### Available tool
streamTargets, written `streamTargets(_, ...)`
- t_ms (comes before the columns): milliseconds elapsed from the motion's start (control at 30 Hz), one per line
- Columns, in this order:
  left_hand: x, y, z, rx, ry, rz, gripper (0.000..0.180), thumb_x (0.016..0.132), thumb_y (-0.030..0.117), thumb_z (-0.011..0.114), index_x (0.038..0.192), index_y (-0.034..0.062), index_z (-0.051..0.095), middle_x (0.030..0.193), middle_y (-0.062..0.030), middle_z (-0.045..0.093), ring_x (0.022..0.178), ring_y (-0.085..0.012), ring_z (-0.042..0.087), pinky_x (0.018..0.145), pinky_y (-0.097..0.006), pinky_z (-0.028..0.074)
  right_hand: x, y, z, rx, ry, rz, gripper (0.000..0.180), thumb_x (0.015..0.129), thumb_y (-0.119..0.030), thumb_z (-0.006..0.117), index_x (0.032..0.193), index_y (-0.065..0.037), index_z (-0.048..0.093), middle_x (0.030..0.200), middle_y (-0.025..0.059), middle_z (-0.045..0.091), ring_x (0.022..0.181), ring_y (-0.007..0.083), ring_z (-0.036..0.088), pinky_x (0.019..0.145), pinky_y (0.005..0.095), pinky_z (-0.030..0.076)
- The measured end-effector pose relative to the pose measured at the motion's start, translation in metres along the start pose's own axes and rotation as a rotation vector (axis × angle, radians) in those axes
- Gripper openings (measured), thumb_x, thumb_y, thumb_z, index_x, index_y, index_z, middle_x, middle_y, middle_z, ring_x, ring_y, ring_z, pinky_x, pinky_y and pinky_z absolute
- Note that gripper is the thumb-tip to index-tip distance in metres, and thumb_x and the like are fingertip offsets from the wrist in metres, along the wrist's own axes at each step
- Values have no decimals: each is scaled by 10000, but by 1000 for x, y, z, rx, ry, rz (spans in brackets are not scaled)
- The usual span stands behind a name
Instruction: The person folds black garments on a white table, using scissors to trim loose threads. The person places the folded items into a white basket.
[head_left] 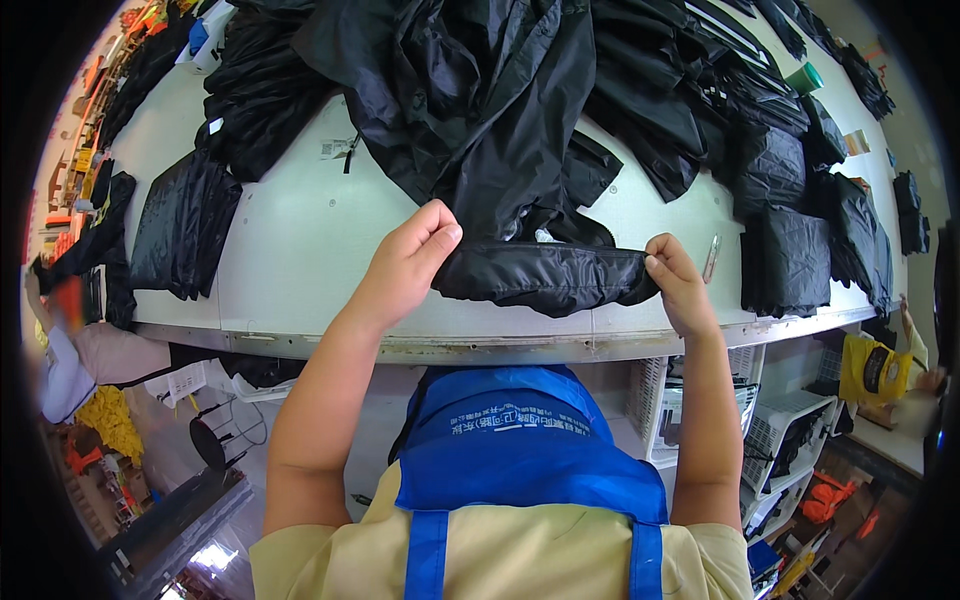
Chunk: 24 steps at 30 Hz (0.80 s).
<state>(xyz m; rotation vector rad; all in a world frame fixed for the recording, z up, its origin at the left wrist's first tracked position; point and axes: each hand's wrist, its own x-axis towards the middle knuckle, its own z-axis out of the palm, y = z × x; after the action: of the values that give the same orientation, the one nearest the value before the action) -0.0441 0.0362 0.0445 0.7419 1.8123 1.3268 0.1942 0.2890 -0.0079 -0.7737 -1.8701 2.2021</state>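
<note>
A glossy black jacket-like garment lies crumpled across the white table, its body spreading away toward the far side. Its near end is a padded, band-like strip, drawn out sideways close to the table's front edge. My left hand is closed on the left end of this strip, thumb pressed against the curled fingers. At the right end, my right hand pinches the corner between thumb and fingers. A bit of white shows in the folds just behind the strip. Which part of the garment the strip forms, I cannot tell.
Folded black garments are stacked at the right, with another folded pile at the left. Small metal thread snips lie beside my right hand. Below the metal-edged table stand white crates. A person is at far left.
</note>
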Motion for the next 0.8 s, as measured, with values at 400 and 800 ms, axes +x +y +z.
streamTargets(400, -5, 49, -22, -109, -156, -241, 245, 1003, 264, 466, 1079, 45, 546, 901, -53, 620, 764, -106, 563, 668, -220, 436, 11, 3, -30, 111, -3, 10, 57, 958, -102, 520, 984, -61, 488, 802, -73, 403, 730, 23, 357, 657, 182, 292)
streamTargets(800, -40, -75, 122, 118, -721, 251, 321, 882, 245, 641, 1125, 37, 610, 1012, -156, 639, 940, -308, 631, 822, -373, 494, 63, -6, 4, -561, 21, -173, 528, 824, -223, 712, 1256, -10, 496, 1220, 130, 583, 1157, 263, 545, 990, 347, 418)
